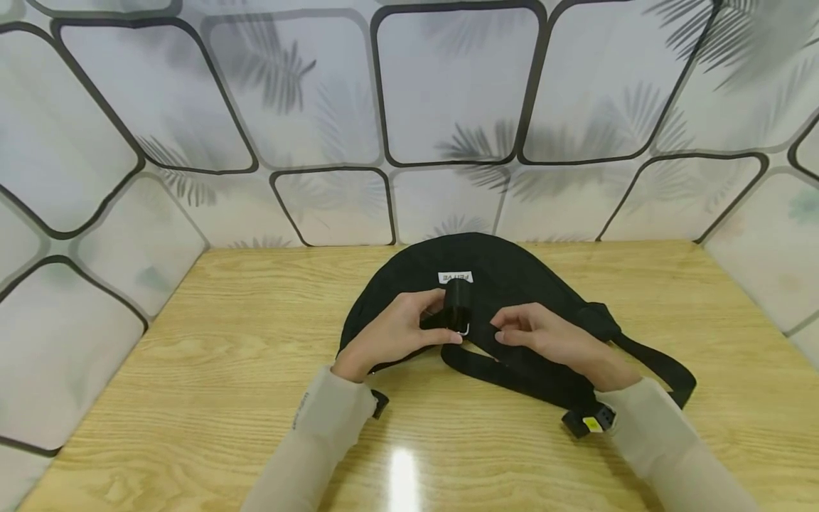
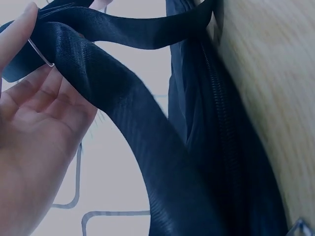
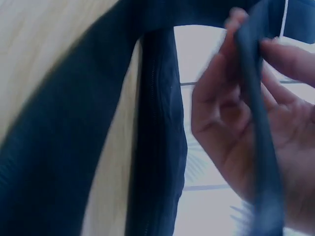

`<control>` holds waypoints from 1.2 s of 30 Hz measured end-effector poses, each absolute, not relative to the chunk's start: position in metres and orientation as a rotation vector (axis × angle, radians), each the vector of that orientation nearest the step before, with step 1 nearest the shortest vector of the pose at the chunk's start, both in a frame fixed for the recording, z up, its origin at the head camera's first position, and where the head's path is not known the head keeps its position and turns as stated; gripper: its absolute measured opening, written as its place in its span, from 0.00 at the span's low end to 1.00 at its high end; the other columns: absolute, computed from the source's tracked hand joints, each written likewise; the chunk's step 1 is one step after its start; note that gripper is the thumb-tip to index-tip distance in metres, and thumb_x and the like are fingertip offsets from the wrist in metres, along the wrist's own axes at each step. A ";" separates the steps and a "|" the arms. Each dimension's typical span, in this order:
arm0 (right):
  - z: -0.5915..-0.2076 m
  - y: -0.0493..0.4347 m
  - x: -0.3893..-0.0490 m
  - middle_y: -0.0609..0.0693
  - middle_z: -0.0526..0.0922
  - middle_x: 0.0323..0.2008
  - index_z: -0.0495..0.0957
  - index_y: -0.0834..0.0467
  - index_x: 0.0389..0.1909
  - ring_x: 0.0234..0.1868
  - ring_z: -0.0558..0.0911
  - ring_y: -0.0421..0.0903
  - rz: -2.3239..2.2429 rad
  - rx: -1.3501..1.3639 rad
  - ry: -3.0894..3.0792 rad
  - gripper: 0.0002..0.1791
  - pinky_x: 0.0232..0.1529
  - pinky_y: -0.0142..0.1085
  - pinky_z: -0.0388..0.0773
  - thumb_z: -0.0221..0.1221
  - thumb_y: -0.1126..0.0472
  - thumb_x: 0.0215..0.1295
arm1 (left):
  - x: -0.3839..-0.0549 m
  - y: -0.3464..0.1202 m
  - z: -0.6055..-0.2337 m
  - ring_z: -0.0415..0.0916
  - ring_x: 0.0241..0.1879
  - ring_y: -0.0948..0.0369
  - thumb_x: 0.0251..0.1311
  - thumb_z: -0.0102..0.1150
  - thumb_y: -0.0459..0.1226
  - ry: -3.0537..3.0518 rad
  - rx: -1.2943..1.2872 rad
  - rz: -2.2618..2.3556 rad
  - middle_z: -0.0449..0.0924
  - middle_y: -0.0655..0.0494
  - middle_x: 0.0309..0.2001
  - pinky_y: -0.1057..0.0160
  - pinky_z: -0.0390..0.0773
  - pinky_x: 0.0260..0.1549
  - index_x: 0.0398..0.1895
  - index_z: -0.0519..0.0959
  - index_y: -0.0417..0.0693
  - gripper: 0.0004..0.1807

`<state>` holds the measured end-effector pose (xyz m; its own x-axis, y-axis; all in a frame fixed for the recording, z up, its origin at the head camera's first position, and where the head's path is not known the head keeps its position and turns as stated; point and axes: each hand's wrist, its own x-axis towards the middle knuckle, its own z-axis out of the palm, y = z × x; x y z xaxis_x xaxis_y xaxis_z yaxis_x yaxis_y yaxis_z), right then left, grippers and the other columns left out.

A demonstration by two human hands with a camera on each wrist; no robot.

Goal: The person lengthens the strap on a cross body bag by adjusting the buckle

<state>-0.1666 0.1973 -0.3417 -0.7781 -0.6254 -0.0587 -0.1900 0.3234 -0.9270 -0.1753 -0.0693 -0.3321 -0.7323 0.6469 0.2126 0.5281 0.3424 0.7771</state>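
A black bag [image 1: 499, 270] with a zip and a small white label [image 1: 456, 276] lies on the table. My left hand [image 1: 406, 331] holds a folded loop of its black strap [image 1: 458, 302] in front of the label, thumb below and fingers above. A thin metal slider [image 2: 42, 53] sits on the strap by the left thumb. To the right, my right hand [image 1: 547, 338] pinches a strap length [image 3: 256, 64] between thumb and fingertips, blurred in the right wrist view. A lower strap part [image 1: 505, 373] droops along the bag's front.
The wooden table [image 1: 256, 313] ends at a patterned cloth wall [image 1: 457, 85] behind and at both sides. More strap [image 1: 665, 370] loops out at the bag's right. A black piece with a yellow mark [image 1: 591, 424] is at the right cuff.
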 end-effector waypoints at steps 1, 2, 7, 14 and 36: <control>-0.342 0.197 -0.166 0.48 0.79 0.29 0.76 0.74 0.45 0.34 0.77 0.41 -1.451 -0.719 2.207 0.08 0.41 0.32 0.74 0.53 0.71 0.75 | -0.175 -0.069 -0.332 0.68 0.33 0.62 0.63 0.71 0.39 2.464 1.082 1.344 0.76 0.57 0.34 0.65 0.68 0.35 0.45 0.78 0.44 0.14; -0.343 0.197 -0.166 0.47 0.77 0.28 0.76 0.73 0.45 0.32 0.75 0.40 -1.457 -0.719 2.230 0.07 0.39 0.32 0.72 0.54 0.71 0.74 | -0.175 -0.069 -0.332 0.70 0.35 0.62 0.63 0.71 0.39 2.465 1.074 1.343 0.78 0.57 0.37 0.65 0.70 0.37 0.49 0.79 0.43 0.16; -0.344 0.192 -0.164 0.44 0.75 0.26 0.77 0.73 0.43 0.29 0.72 0.39 -1.530 -0.739 2.247 0.05 0.34 0.31 0.69 0.55 0.73 0.73 | -0.174 -0.067 -0.332 0.78 0.51 0.57 0.64 0.70 0.38 2.461 1.024 1.314 0.81 0.46 0.55 0.59 0.76 0.52 0.65 0.74 0.35 0.29; -0.344 0.189 -0.163 0.46 0.77 0.27 0.76 0.73 0.42 0.31 0.73 0.40 -1.581 -0.716 2.251 0.04 0.35 0.32 0.71 0.55 0.74 0.72 | -0.174 -0.064 -0.334 0.78 0.48 0.57 0.65 0.69 0.38 2.422 1.019 1.318 0.82 0.46 0.52 0.61 0.76 0.48 0.60 0.76 0.35 0.25; -0.345 0.178 -0.157 0.57 0.83 0.50 0.73 0.75 0.57 0.53 0.80 0.41 -1.743 -0.537 2.235 0.16 0.55 0.35 0.76 0.57 0.75 0.71 | -0.169 -0.051 -0.340 0.75 0.62 0.62 0.65 0.69 0.37 2.305 1.054 1.344 0.77 0.49 0.63 0.65 0.72 0.59 0.69 0.72 0.38 0.30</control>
